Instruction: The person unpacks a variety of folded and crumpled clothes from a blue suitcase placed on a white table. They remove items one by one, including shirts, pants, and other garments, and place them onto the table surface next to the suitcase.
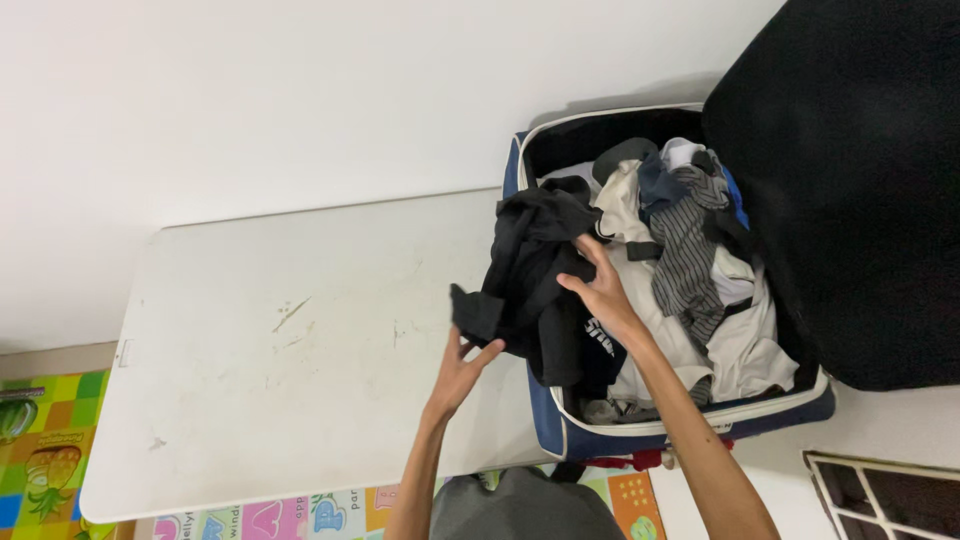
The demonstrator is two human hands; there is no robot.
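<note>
This looks like a room in a home. An open suitcase [560, 430] full of clothes stands at the right edge of a white counter [280, 340]. A colourful children's play mat [45, 440] covers the floor beside a plain white wall [300, 90].

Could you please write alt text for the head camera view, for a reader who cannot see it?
Seen from above, a person's two bare hands lift a black garment out of an open navy suitcase full of clothes: the right hand lies on the garment, the left hand reaches under its hanging edge. The suitcase lies beside a scuffed white table.
</note>
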